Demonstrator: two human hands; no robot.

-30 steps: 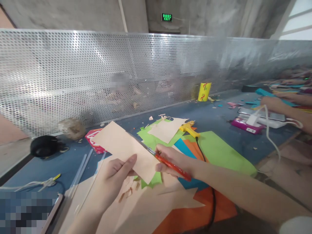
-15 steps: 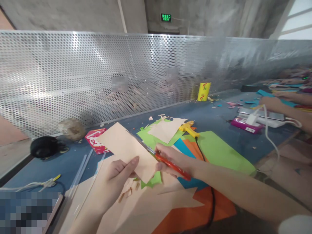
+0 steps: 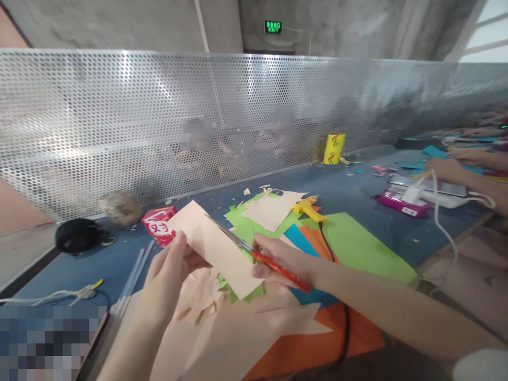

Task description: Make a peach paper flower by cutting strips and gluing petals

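A cream sheet of paper (image 3: 218, 248) is pinched at its left edge by my left hand (image 3: 170, 267), thumb on top. My right hand (image 3: 278, 259) grips red-handled scissors (image 3: 281, 270), whose metal blades lie along the sheet's upper right edge. Whether the blades are parted is hard to make out. Beneath the sheet are a cut cream paper piece with tabs (image 3: 200, 293) and a larger cream sheet (image 3: 238, 338). Green paper (image 3: 357, 246), blue paper (image 3: 304, 243) and orange paper (image 3: 329, 344) lie around my right hand.
A yellow glue gun (image 3: 307, 207) with a black cord lies beyond my right hand. Behind the paper are a red box (image 3: 160, 225) and a yellow can (image 3: 334, 148) near a perforated metal divider (image 3: 130, 127). At right, a purple power strip (image 3: 402, 205) sits near another person's arm (image 3: 452, 172).
My left hand has shifted its hold from the sheet's lower edge up along its left side. The tabbed paper piece underneath shows more now. The right hand and scissors have barely moved.
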